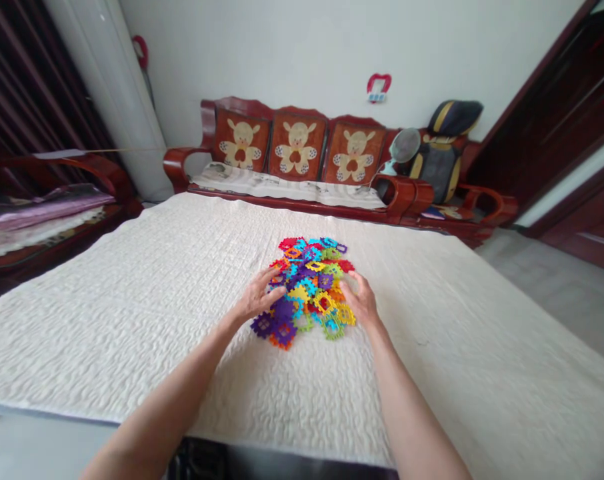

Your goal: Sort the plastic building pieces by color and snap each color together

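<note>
A heap of toothed plastic building pieces (pixel 298 292) in purple, blue, yellow, green, red and orange lies on a white quilted cover (pixel 147 287). My left hand (pixel 260 293) is at the heap's left side, its fingers apart and reaching over the edge pieces. On the opposite side my right hand (pixel 359 299) has its fingers spread along the heap's right edge. Neither hand has a piece visibly gripped; whether the fingertips touch the pieces is hard to make out. Purple pieces (pixel 283 329) lie at the near left of the heap.
Beyond the cover stands a red wooden sofa (pixel 182 160) with bear-patterned cushions (pixel 297 145). A small fan (pixel 405 147) and a massage seat cushion (pixel 437 167) are at the back right. A wooden armchair (pixel 117 177) stands at the left.
</note>
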The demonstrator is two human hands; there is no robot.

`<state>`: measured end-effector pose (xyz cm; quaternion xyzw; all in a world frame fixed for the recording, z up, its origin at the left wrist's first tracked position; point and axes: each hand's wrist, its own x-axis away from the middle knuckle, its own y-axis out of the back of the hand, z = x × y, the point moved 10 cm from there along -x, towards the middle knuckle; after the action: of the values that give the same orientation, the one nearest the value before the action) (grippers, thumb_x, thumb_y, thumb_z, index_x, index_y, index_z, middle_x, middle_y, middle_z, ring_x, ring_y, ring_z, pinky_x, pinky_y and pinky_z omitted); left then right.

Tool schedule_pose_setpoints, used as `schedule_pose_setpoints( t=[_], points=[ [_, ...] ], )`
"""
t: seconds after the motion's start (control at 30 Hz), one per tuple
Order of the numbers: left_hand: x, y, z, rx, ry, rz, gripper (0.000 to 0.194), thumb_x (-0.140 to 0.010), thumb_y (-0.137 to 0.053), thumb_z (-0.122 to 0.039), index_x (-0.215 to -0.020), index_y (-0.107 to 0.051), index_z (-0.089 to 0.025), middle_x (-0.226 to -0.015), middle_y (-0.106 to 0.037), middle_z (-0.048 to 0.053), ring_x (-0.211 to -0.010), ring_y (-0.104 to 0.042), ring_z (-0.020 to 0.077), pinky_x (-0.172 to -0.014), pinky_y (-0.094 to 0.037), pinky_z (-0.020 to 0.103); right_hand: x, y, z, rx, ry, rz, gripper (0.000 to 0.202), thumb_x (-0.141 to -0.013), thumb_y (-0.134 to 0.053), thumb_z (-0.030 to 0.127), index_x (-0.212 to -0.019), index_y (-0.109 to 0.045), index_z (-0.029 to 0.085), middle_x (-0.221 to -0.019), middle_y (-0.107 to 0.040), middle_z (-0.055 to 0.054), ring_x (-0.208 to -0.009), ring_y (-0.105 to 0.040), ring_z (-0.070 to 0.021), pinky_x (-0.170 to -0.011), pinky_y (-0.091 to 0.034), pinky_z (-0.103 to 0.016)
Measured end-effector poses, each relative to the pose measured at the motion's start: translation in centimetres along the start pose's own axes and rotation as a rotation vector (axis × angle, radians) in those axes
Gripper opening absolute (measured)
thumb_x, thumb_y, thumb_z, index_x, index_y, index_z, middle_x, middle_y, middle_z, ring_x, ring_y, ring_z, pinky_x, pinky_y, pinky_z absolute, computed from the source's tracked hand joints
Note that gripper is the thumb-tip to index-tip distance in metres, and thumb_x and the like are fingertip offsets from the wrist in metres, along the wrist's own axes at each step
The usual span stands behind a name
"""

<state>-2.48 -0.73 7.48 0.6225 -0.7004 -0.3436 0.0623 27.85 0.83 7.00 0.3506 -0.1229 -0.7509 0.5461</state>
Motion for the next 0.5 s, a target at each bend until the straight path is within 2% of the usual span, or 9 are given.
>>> schedule_pose_setpoints(
  t=[0.07, 0.13, 0.27, 0.37, 0.5],
  points=[
    [2.6, -0.8, -0.6, -0.071, -0.044, 0.108, 0.07, -0.079, -0.061, -0.058, -0.141, -0.048, -0.026, -0.15, -0.041, 0.01, -0.139, -0.037, 0.0302, -0.115, -0.031, 0.043, 1.7, 0.7, -1.6, 0.084, -0.057, 0.055, 0.064, -0.078, -0.055, 0.055, -0.127, -0.054, 0.013, -0.132, -0.057, -0.019, -0.125, -0.051, -0.0288, -0.106, -0.039, -0.045],
    [4.6, -1.7, -0.3, -0.154, -0.013, 0.197, 0.084, -0.072, -0.066, -0.063, -0.145, -0.042, -0.029, -0.155, -0.033, 0.011, -0.143, -0.028, 0.0362, -0.116, -0.027, 0.051, 3.2, 0.8, -2.4, 0.14, -0.08, 0.132, 0.07, -0.076, -0.059, 0.056, -0.13, -0.05, 0.013, -0.134, -0.055, -0.019, -0.125, -0.052, -0.0288, -0.104, -0.041, -0.044],
    [6.9, -3.5, 0.4, -0.306, 0.068, 0.299, 0.104, -0.062, -0.073, -0.067, -0.15, -0.032, -0.029, -0.16, -0.019, 0.013, -0.144, -0.015, 0.0476, -0.112, -0.018, 0.067, 5.4, -0.1, -1.5, 0.215, -0.018, 0.259, 0.079, -0.07, -0.067, 0.054, -0.136, -0.044, 0.018, -0.133, -0.054, -0.016, -0.124, -0.051, -0.0292, -0.101, -0.041, -0.045],
    [7.3, -4.2, 0.1, -0.374, 0.054, 0.276, 0.103, -0.063, -0.075, -0.061, -0.15, -0.032, -0.028, -0.16, -0.017, 0.014, -0.143, -0.016, 0.0477, -0.111, -0.019, 0.068, 6.8, -1.0, 0.1, 0.285, 0.053, 0.311, 0.09, -0.063, -0.073, 0.054, -0.14, -0.039, 0.021, -0.134, -0.051, -0.014, -0.125, -0.048, -0.0306, -0.102, -0.038, -0.048],
    [7.1, -4.4, -0.7, -0.421, -0.041, 0.17, 0.096, -0.067, -0.075, -0.055, -0.148, -0.035, -0.024, -0.158, -0.023, 0.016, -0.142, -0.025, 0.042, -0.111, -0.026, 0.063, 8.4, -2.3, 2.1, 0.332, 0.179, 0.328, 0.098, -0.058, -0.076, 0.056, -0.142, -0.036, 0.024, -0.14, -0.046, -0.013, -0.128, -0.043, -0.0333, -0.105, -0.034, -0.051]
  ],
)
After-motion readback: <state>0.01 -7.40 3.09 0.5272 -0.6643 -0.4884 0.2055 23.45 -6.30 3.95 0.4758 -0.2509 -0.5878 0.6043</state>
